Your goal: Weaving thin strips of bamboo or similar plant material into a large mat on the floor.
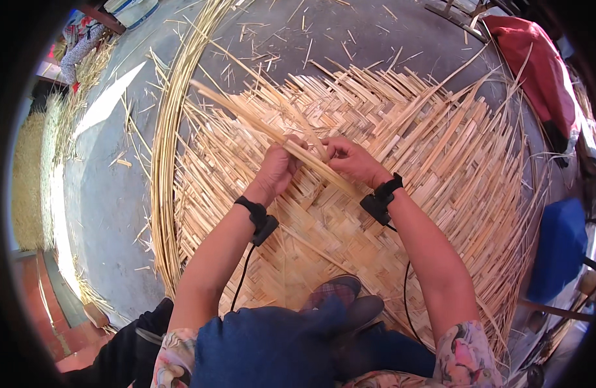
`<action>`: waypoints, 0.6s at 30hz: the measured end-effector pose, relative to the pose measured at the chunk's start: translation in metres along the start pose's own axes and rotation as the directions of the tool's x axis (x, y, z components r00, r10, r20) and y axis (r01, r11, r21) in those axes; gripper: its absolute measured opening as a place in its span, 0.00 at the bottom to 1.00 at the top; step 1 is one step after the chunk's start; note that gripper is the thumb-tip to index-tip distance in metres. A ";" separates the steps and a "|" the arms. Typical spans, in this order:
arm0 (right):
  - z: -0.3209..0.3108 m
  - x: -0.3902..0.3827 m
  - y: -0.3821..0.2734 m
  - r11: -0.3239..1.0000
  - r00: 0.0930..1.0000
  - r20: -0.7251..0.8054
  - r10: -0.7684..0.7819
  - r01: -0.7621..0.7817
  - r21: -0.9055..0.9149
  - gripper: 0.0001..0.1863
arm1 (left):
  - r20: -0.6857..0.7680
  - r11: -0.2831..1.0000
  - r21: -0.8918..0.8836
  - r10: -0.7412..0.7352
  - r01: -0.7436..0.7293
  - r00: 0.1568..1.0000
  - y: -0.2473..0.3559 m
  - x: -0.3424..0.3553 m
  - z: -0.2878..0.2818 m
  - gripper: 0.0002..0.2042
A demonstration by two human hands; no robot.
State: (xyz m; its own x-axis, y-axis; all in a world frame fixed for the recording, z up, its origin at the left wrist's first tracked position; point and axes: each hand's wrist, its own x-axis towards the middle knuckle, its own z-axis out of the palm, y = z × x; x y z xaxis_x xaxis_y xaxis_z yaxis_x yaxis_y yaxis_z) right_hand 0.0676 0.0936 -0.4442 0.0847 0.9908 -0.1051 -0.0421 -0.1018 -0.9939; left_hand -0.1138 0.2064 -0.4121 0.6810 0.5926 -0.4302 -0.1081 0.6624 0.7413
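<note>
Above the woven mat, my left hand is closed round a thin bundle of pale bamboo strips. The bundle slants from the upper left down toward my right wrist. Close beside it, my right hand is closed, its thumb and fingertips pinched at a flat bamboo strip that rises to the upper left. The mat has a tight zigzag weave in its middle, and loose strip ends stick out round its edges. My feet in dark shoes rest on its near part. Both wrists wear black straps with small boxes.
A long bundle of bamboo strips curves along the mat's left side. Short scraps litter the grey floor. At the right are a red cloth-like item and a blue object. Thin black cables hang from both wrists.
</note>
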 end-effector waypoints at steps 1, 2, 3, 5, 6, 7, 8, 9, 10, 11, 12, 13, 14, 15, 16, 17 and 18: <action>0.000 0.000 -0.007 1.000 1.000 0.005 0.005 -0.005 0.003 0.04 | -0.015 0.998 0.069 -0.014 0.015 1.000 0.004 -0.002 0.005 0.05; -0.002 0.000 -0.014 0.994 0.992 0.054 0.111 -0.112 0.016 0.04 | -0.008 0.995 0.096 -0.012 0.012 1.000 0.006 -0.003 0.006 0.05; -0.003 0.003 -0.020 0.978 0.973 0.103 0.206 -0.209 0.022 0.04 | -0.008 0.995 0.099 -0.005 0.006 1.000 0.007 -0.003 0.005 0.05; 0.002 -0.003 -0.019 0.994 0.994 0.068 0.089 -0.085 -0.062 0.05 | -0.031 0.958 0.288 0.009 0.001 0.999 0.010 -0.003 0.004 0.04; 0.001 -0.005 -0.017 0.988 0.999 0.041 -0.026 0.032 -0.148 0.06 | -0.019 0.942 0.336 -0.018 0.023 1.000 0.009 -0.004 0.007 0.09; -0.003 -0.004 -0.016 0.987 0.999 0.040 -0.033 0.039 -0.154 0.06 | -0.013 0.941 0.337 -0.010 0.014 1.000 0.008 0.001 0.012 0.09; -0.007 -0.002 -0.015 0.981 0.997 0.064 -0.047 0.058 -0.188 0.08 | 0.024 0.964 0.264 -0.037 0.030 0.999 0.007 0.006 0.018 0.11; -0.008 -0.004 -0.014 0.974 0.995 0.088 -0.053 0.071 -0.214 0.10 | 0.058 0.980 0.189 -0.070 0.058 0.996 0.004 0.006 0.020 0.14; -0.002 -0.002 -0.032 0.976 0.995 0.091 -0.052 0.069 -0.205 0.10 | 0.196 0.972 0.225 -0.121 0.075 0.973 0.007 0.004 0.019 0.19; -0.001 0.003 -0.051 0.985 0.999 0.045 -0.005 0.012 -0.170 0.12 | 0.189 0.970 0.227 -0.126 0.081 0.974 0.007 0.003 0.015 0.19; 0.002 0.007 -0.073 0.990 0.999 -0.005 0.045 -0.045 -0.137 0.14 | 0.246 0.978 0.101 -0.205 0.185 0.947 0.005 0.005 0.013 0.25; 0.000 0.009 -0.079 0.988 0.999 -0.017 0.051 -0.053 -0.143 0.14 | 0.324 0.955 -0.023 -0.273 0.296 0.906 0.001 0.009 0.015 0.32; 0.000 0.011 -0.085 0.988 0.969 -0.215 -0.121 0.098 -0.116 0.16 | 0.333 0.935 -0.023 -0.328 0.355 0.884 -0.002 0.009 0.015 0.44; -0.001 0.014 -0.091 0.958 0.872 -0.398 -0.285 0.260 -0.118 0.18 | 0.336 0.935 -0.019 -0.328 0.354 0.883 0.000 0.007 0.014 0.44; -0.001 0.004 -0.100 0.887 0.797 -0.431 -0.424 0.270 -0.374 0.17 | 0.362 0.931 -0.094 -0.298 0.352 0.883 0.002 0.004 0.012 0.45; -0.002 -0.002 -0.097 0.886 0.794 -0.434 -0.427 0.271 -0.375 0.17 | 0.384 0.921 -0.169 -0.266 0.351 0.884 0.002 0.001 0.013 0.47; -0.002 -0.009 -0.092 0.829 0.858 -0.375 -0.351 0.099 -0.550 0.16 | 0.345 0.942 -0.139 -0.244 0.306 0.906 0.002 -0.003 0.014 0.47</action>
State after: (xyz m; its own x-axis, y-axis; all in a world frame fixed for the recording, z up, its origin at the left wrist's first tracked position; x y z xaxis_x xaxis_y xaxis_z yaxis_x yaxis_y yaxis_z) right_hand 0.0728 0.0943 -0.3524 0.4605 0.8527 0.2467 0.5213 -0.0349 -0.8527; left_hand -0.1058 0.1993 -0.4016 0.8936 0.2172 -0.3928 0.0063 0.8690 0.4948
